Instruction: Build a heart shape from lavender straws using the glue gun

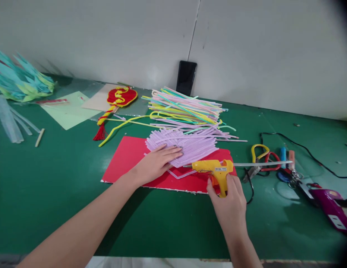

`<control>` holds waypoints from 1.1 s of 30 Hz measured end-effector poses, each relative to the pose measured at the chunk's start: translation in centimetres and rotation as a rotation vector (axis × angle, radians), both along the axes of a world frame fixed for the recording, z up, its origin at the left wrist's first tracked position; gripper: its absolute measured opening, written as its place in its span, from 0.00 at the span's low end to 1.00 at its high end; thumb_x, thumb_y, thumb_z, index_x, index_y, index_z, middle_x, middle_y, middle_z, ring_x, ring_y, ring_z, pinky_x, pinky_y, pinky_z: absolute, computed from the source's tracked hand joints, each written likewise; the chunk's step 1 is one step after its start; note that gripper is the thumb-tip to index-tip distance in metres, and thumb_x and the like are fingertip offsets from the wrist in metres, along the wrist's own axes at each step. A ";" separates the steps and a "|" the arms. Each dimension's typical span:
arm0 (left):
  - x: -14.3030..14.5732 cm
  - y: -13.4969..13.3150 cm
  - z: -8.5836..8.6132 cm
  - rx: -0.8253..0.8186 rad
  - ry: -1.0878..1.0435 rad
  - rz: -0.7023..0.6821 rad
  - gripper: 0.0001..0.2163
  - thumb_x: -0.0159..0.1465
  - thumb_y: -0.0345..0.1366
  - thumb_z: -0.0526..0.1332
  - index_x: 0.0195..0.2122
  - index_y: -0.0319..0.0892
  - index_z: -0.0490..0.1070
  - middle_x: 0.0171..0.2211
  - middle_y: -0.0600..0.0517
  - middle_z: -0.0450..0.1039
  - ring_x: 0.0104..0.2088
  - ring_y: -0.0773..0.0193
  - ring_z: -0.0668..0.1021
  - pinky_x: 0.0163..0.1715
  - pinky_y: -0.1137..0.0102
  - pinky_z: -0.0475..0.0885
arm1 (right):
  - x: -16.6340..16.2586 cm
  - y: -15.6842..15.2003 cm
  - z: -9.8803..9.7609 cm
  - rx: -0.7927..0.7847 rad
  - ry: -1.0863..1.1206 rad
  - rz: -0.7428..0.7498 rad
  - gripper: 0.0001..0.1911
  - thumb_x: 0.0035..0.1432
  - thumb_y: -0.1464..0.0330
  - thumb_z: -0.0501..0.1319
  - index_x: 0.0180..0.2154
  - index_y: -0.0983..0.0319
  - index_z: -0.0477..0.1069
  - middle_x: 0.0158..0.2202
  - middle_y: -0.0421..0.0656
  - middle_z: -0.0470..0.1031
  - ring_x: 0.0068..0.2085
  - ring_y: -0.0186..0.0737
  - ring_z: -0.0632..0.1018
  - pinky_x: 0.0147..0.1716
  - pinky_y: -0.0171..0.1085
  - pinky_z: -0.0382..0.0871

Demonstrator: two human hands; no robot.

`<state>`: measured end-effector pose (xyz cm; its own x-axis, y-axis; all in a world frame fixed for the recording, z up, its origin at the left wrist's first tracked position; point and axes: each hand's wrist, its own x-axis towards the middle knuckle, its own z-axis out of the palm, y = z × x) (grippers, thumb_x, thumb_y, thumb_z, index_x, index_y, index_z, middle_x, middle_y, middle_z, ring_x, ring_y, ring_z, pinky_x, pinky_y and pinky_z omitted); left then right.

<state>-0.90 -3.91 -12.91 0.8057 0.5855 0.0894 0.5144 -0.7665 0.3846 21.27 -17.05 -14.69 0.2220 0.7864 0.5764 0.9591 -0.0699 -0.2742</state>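
My right hand (228, 195) grips a yellow hot glue gun (208, 166) by its handle, a finger at the orange trigger. A long clear glue stick (259, 163) sticks out of its back end, and its nozzle points left. My left hand (160, 160) lies with fingers stretched out over a layer of lilac pipe cleaners (190, 143), bent into V shapes and set side by side. Below that layer, one lilac V (177, 176) shows on the red board (120, 156). The palm hides part of the lilac layer.
Behind lie loose coloured pipe cleaners (187, 106), a phone (186, 78) leaning on the wall, and a red-yellow fan-shaped ornament (121, 96). To the right are scissors (270, 160), a black cable (304, 149) and a purple power strip (331, 208). Clear glue sticks (9, 119) lie left.
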 end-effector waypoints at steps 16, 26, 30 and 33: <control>0.1 0.0 0.3 -0.024 -0.017 0.012 0.22 0.65 0.25 0.51 0.59 0.47 0.60 0.63 0.55 0.58 0.63 0.69 0.58 0.63 0.60 0.50 | -0.7 -0.1 -0.3 -0.016 0.036 0.011 0.17 0.59 0.65 0.54 0.48 0.66 0.66 0.40 0.53 0.70 0.43 0.49 0.73 0.40 0.47 0.73; 0.1 0.0 0.3 -0.014 -0.021 0.008 0.21 0.65 0.26 0.50 0.59 0.47 0.60 0.63 0.54 0.58 0.63 0.69 0.59 0.63 0.60 0.51 | -0.7 -0.2 0.0 -0.054 0.070 0.001 0.18 0.58 0.65 0.54 0.47 0.68 0.67 0.42 0.55 0.70 0.45 0.51 0.73 0.42 0.48 0.73; 0.1 0.0 0.2 -0.017 -0.015 0.009 0.21 0.65 0.26 0.50 0.59 0.47 0.60 0.63 0.54 0.57 0.63 0.69 0.59 0.63 0.60 0.50 | -0.6 -0.2 0.0 -0.065 0.072 0.006 0.17 0.58 0.66 0.54 0.47 0.68 0.67 0.41 0.55 0.70 0.45 0.50 0.73 0.42 0.48 0.73; 0.1 0.0 0.2 -0.011 -0.022 0.010 0.21 0.66 0.26 0.50 0.59 0.48 0.60 0.63 0.54 0.57 0.63 0.69 0.59 0.63 0.60 0.50 | -0.5 -0.2 -0.1 -0.047 0.070 0.018 0.17 0.59 0.65 0.53 0.48 0.66 0.67 0.41 0.54 0.70 0.44 0.49 0.73 0.41 0.48 0.73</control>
